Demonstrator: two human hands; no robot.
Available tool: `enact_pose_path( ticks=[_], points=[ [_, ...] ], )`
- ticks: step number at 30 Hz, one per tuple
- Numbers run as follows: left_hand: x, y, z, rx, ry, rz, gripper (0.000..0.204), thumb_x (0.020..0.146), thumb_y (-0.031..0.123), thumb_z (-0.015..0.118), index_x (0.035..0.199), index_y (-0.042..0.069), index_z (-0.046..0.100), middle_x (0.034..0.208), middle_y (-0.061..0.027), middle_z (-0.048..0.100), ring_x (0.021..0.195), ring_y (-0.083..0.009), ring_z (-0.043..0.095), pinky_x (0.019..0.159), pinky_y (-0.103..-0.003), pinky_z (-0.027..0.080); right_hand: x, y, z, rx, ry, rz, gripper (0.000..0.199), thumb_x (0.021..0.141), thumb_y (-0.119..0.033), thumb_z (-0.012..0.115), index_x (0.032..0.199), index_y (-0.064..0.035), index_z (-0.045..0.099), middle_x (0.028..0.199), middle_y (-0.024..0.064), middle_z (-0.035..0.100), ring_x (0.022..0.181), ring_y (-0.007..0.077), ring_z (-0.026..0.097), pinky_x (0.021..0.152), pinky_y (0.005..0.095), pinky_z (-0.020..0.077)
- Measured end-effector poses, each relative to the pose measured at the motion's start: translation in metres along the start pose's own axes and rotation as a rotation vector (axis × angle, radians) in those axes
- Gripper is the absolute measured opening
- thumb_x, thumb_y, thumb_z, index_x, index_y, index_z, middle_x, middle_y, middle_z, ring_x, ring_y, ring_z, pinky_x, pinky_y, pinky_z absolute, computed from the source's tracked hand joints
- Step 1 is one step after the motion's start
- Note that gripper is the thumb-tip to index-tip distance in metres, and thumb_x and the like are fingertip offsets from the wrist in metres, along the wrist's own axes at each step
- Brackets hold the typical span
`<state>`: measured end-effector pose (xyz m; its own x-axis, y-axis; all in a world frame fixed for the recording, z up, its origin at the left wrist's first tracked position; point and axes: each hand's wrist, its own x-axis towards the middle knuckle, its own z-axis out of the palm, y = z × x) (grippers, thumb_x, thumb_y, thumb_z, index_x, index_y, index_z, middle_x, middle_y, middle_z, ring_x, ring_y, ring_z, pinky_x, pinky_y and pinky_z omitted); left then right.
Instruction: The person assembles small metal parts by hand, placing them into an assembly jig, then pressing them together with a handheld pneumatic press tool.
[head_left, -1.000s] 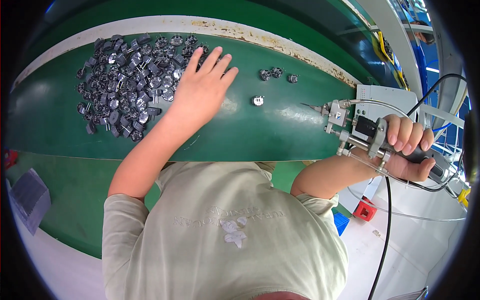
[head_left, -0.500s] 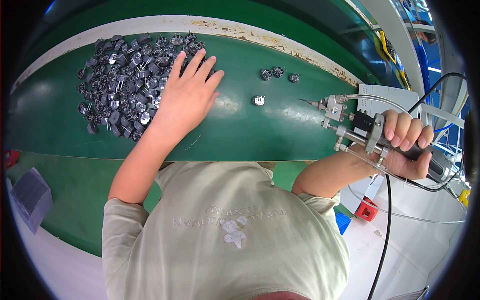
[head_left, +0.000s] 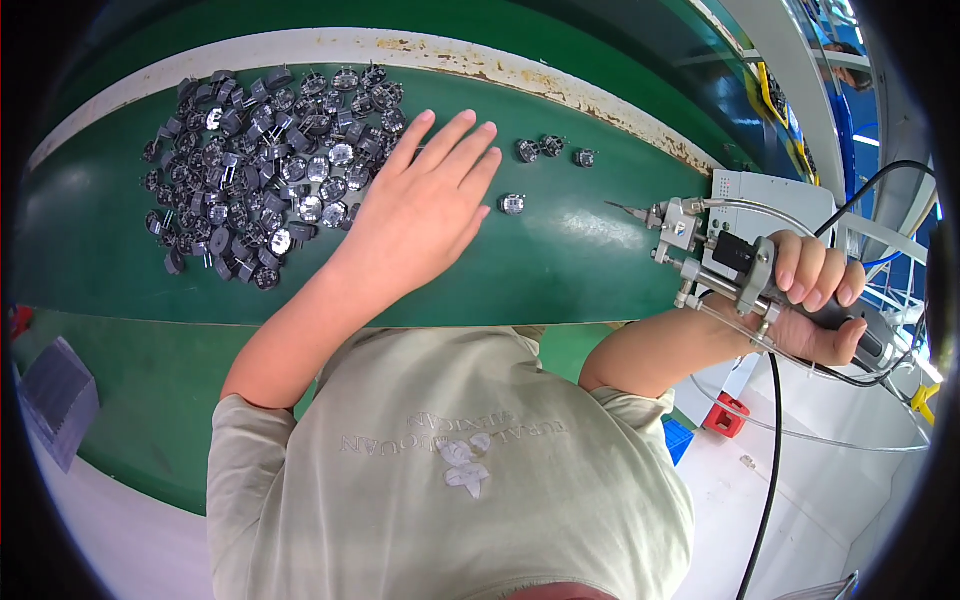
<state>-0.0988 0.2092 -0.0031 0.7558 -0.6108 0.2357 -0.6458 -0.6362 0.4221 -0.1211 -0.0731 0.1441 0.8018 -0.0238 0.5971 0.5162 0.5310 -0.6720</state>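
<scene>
One grey panel [head_left: 60, 405] leans at the far left, lower than the green table [head_left: 90, 265], which runs across the view in front of a white ledge [head_left: 480, 65] with rusty patches. On the left part of the table lies a big pile of small round dark parts [head_left: 225, 180], dozens of them, some showing thin metal pins and others a shiny face. Just right of the pile, the left hand [head_left: 425, 220] is palm down and grips nothing visible: its fingers are stretched out and slightly apart, the fingertips pointing away from the person. Whether it touches anything underneath, I cannot tell. The person's pale shirt [head_left: 440, 400] fills the lower middle. Right of this hand, one loose part [head_left: 512, 204] sits near the thumb, shiny side showing, and three more parts [head_left: 552, 146] lie farther back, two of them close together. Farther right, the right hand [head_left: 815, 285] has its fingers wrapped around the dark handle of a metal hand tool [head_left: 683, 228], whose thin needle tip points left, well apart from the loose part. Behind the tool is a white box [head_left: 780, 195]; lower down are a blue bin [head_left: 677, 438] and a red block [head_left: 727, 414].
</scene>
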Motion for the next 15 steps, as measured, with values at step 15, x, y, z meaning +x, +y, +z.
enact_pose_path(
  ticks=[15],
  points=[
    [-0.001, -0.001, -0.009, -0.087, 0.007, 0.001, 0.044, 0.085, 0.013, 0.061, 0.124, -0.005, 0.054, 0.138, -0.0144, 0.049, 0.134, -0.0294, 0.04, 0.115, -0.046, 0.025, 0.0, 0.005, -0.002, -0.089, -0.064, 0.029, 0.032, 0.085, -0.036, 0.058, 0.093, -0.0065, 0.048, 0.071, 0.0092, 0.052, 0.062, 0.02, 0.048, 0.058, 0.0346, 0.0406]
  ],
)
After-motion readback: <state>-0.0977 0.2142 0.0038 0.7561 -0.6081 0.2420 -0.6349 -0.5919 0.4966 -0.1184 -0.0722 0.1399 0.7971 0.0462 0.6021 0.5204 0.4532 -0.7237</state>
